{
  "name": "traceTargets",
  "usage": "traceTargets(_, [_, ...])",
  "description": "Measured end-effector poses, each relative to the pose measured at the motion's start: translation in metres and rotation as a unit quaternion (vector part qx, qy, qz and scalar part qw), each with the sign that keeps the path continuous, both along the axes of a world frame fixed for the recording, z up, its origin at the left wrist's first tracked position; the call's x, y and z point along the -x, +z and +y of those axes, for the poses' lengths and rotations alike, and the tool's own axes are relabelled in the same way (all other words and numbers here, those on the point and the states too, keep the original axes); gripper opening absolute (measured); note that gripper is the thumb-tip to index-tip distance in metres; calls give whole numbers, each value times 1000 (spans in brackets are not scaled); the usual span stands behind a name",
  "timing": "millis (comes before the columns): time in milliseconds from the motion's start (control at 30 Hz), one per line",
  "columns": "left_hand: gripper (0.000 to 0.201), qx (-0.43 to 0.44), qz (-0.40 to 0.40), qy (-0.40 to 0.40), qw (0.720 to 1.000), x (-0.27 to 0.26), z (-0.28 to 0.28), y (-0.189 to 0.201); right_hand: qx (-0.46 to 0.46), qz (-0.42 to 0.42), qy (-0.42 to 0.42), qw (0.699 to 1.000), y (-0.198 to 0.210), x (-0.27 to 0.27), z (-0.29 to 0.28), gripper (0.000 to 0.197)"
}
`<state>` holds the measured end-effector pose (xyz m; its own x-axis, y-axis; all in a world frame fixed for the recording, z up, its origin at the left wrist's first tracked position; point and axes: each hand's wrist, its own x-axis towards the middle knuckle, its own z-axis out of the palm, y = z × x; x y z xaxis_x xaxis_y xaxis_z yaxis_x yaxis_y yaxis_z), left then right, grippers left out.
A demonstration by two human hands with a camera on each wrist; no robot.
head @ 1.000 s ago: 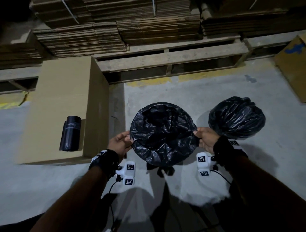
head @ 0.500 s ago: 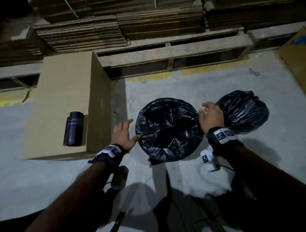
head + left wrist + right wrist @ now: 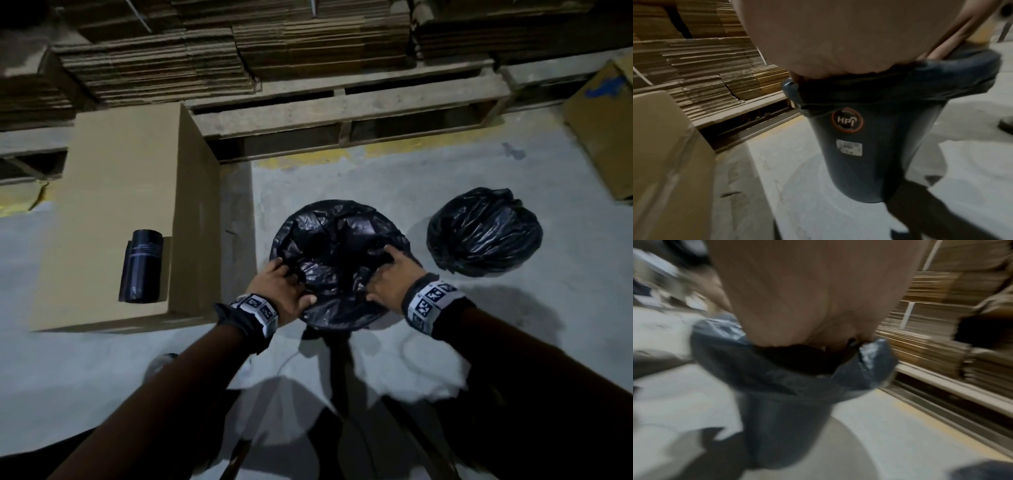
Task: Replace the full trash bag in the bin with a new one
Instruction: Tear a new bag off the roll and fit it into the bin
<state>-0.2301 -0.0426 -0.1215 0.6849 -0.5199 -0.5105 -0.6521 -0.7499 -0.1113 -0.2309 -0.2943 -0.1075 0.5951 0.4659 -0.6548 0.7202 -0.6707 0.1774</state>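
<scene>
A dark bin (image 3: pixel 869 154) stands on the concrete floor, lined with a new black bag (image 3: pixel 339 246) whose edge is folded over the rim (image 3: pixel 900 87). My left hand (image 3: pixel 281 286) lies over the near left of the rim, fingers dipping into the bag and pressing it down. My right hand (image 3: pixel 390 274) presses the liner inside the near right of the rim, fingers spread. The full, tied black bag (image 3: pixel 483 233) sits on the floor just right of the bin. The right wrist view is blurred, showing my palm (image 3: pixel 807 288) over the liner (image 3: pixel 777 373).
A roll of black bags (image 3: pixel 142 267) lies on a large cardboard box (image 3: pixel 113 192) left of the bin. Wooden pallets (image 3: pixel 342 116) stacked with flat cardboard run along the back. Another carton (image 3: pixel 603 123) stands at far right. Someone's shoe (image 3: pixel 1006 123) is beyond the bin.
Both hands left the outside of the bin's rim, rose, and came down into its mouth onto the liner. The liner now looks pushed in and crumpled.
</scene>
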Motion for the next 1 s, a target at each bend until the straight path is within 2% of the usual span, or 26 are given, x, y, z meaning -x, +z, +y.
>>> traceTargets(100, [58,20,60,10,998,14,-17,9,40,-18,7,999,2,-13,-6,38])
traceTargets(167, [51,63,117,50,990,13,-26,14,16,-48,3,999,4,-11,3,37])
traceTargets(200, [46,79,115,49,989,9,-29,17,-11,-56,-12,998,7,-6,12,37])
traceTargets(267, [43,69,25,-6,997,-3,-31,14,-81,-39,-79,993,8,10,34,37])
traceTargets(333, [53,17,-27,-83,996,-16,-30,10,-128,22,-182,975,6,28,50,47])
traceTargets(367, [56,-22,-29,-113,993,-21,-27,8,-119,59,-222,966,4,35,53,57])
traceTargets(433, [57,-102,-21,-127,986,-29,-17,5,-50,101,-225,968,-2,40,45,72])
traceTargets(500, [60,-156,-29,-94,983,-32,-6,2,12,86,-180,980,-9,35,29,78])
traceTargets(567, [63,-166,-40,-48,984,-25,0,0,53,47,-132,989,-9,24,16,79])
traceTargets(633, [63,-132,-19,9,991,-10,-5,-3,97,8,-80,992,-5,9,6,75])
traceTargets(700, [57,-75,27,62,995,12,-16,-2,114,-37,-40,992,4,-3,0,63])
traceTargets(767, [47,-17,49,75,996,27,-30,5,71,-78,-52,993,8,-9,-2,49])
traceTargets(833, [36,50,21,52,997,27,-41,9,-2,-93,-99,991,9,-6,5,46])
traceTargets(900, [25,66,-35,-20,997,15,-46,12,-50,-48,-150,986,3,2,18,48])
traceTargets(967, [32,39,-51,-73,995,1,-42,15,-34,40,-176,983,-4,16,25,53])
traceTargets(1000, [38,6,-33,-85,996,-5,-37,14,-4,64,-173,983,-7,24,23,54])
